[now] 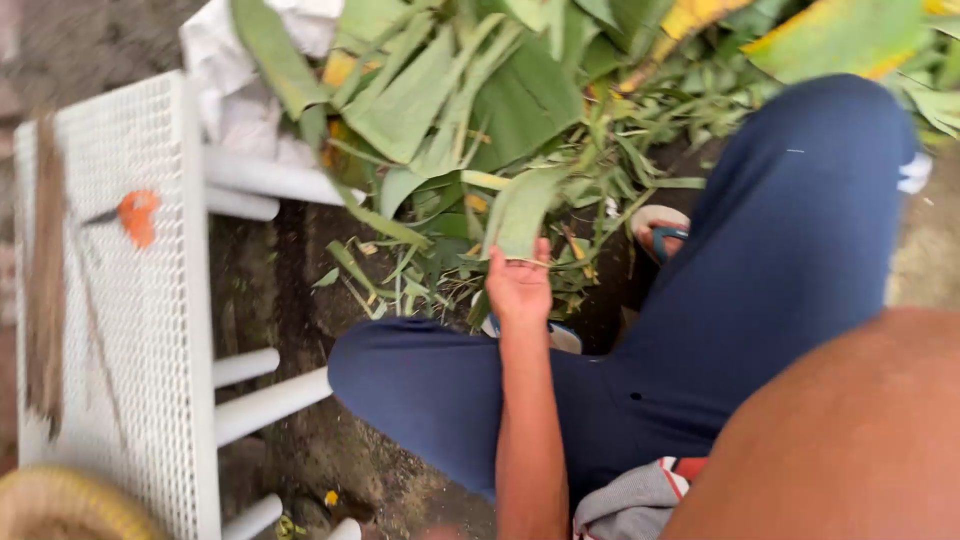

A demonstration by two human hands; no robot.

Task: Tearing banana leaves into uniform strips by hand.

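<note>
My left hand [518, 287] reaches forward between my knees and grips the lower end of a long green leaf strip [522, 205]. The strip rises from my fingers into a heap of broad green and yellowing leaves [470, 95] on the ground ahead. I am seated in navy trousers [790, 250], and one foot in a sandal [661, 233] shows beside the heap. Only a blurred bare arm [860, 440] fills the lower right; my right hand itself is out of view.
On the left stands a white perforated plastic stand [130, 330] with round legs. A small knife with an orange handle [137, 215] and a brown bundle of thin sticks [45, 270] lie on it. A woven basket rim [60, 505] shows bottom left, a white sack [240, 95] behind.
</note>
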